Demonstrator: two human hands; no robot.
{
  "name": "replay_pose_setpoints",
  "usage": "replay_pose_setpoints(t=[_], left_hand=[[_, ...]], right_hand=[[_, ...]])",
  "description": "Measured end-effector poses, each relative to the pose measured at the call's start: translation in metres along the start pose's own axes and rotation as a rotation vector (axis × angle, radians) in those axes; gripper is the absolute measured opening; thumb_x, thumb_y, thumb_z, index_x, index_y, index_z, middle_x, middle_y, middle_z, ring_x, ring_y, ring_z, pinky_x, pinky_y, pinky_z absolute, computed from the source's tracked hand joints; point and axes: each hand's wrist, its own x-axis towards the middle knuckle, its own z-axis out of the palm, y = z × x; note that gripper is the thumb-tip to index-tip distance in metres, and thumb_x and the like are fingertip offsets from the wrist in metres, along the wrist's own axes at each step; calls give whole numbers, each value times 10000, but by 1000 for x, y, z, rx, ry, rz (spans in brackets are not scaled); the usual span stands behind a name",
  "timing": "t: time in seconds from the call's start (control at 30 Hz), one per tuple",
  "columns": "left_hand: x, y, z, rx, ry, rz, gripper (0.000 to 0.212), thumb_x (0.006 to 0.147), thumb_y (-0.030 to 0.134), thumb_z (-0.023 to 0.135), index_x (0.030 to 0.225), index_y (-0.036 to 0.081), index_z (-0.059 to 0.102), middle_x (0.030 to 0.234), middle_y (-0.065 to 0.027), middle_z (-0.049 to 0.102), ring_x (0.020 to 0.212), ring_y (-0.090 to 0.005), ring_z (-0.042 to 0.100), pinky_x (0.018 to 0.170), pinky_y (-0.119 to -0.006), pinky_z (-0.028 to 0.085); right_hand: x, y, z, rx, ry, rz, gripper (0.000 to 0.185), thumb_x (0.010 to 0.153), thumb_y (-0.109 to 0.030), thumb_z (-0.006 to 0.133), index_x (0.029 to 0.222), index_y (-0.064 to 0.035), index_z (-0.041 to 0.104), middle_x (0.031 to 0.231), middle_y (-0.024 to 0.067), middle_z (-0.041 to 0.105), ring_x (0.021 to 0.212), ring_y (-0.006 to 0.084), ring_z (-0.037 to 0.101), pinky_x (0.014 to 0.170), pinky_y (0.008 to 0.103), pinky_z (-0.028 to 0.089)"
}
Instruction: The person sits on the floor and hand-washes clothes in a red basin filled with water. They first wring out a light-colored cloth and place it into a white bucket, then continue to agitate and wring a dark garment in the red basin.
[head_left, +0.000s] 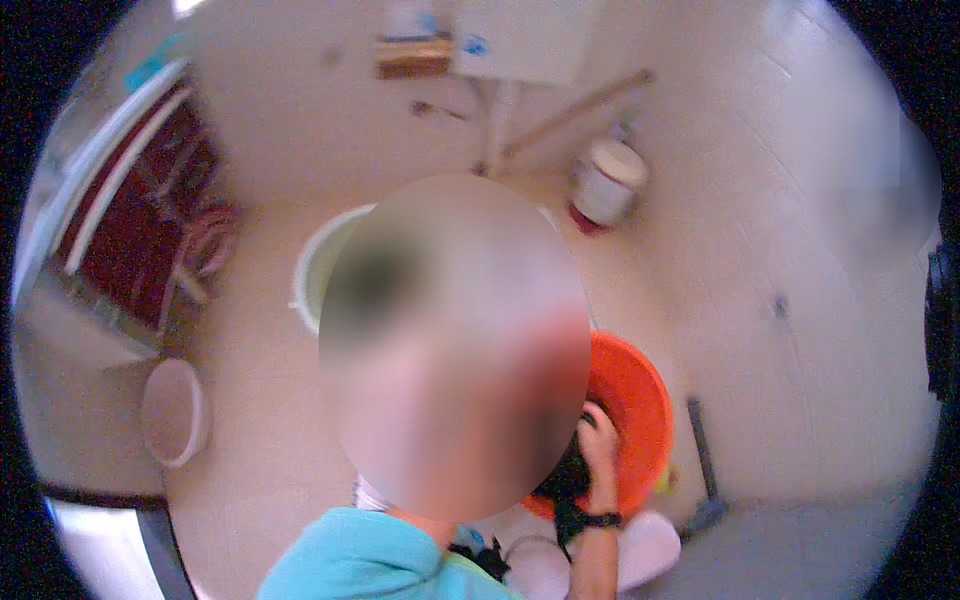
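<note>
My right hand (598, 442), with a dark band at its wrist, reaches into an orange plastic basin (651, 405). Its curled fingers grip black cloth (568, 469), part of which hangs over the basin's near rim. A large blurred oval covers the middle of the view and hides the basin's left side. From the turquoise sleeve (360, 551), a forearm runs up into this blur, and my left hand is out of sight. Left of the blur shows the pale rim of a round tub (306, 281); whatever is inside cannot be made out.
A lidded white bucket (611, 180) with a red base stands beyond the basin. A dark long-handled tool (703, 457) lies to the right. At left are a dark red rack-like piece (131, 217) with pale rails and a round pale container (174, 412). A stick (577, 112) lies farther off.
</note>
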Motion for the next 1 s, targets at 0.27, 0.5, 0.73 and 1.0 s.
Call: replay_pose_setpoints(t=[0.27, 0.5, 0.73, 1.0], left_hand=[[-32, 18, 40, -80, -60, -65, 233, 793, 304, 501, 903, 103, 544, 845, -45, 518, 762, -178, 456, 596, -383, 386], [-42, 41, 58, -184, 205, -290, 230, 800, 343, 486, 856, 127, 543, 774, -12, 515, 695, -144, 447, 550, -350, 352], [-40, 40, 31, -461, -30, -134, 216, 807, 354, 519, 750, 146, 532, 696, -2, 539, 625, -158, 503, 542, -293, 422], [-41, 26, 32, -195, -19, -36, 236, 856, 320, 433, 957, 124, 516, 872, -2, 535, 759, -131, 519, 601, -292, 443]], right_hand=[[-8, -14, 23, -516, 194, 142, 375, 820, -356, 425, 943, -15, 519, 898, 206, 559, 826, 364, 531, 694, 432, 428], [4, 13, 7, -423, 341, 272, 359, 836, -333, 384, 867, -20, 559, 813, 243, 574, 749, 400, 550, 668, 463, 432], [-16, -6, 12, -19, 283, 14, 198, 811, -197, 471, 966, -108, 555, 940, 131, 572, 881, 292, 536, 770, 358, 412], [-14, -32, 30, -387, 370, 16, 229, 786, -287, 510, 808, -59, 518, 794, 139, 536, 751, 333, 519, 623, 395, 424]])
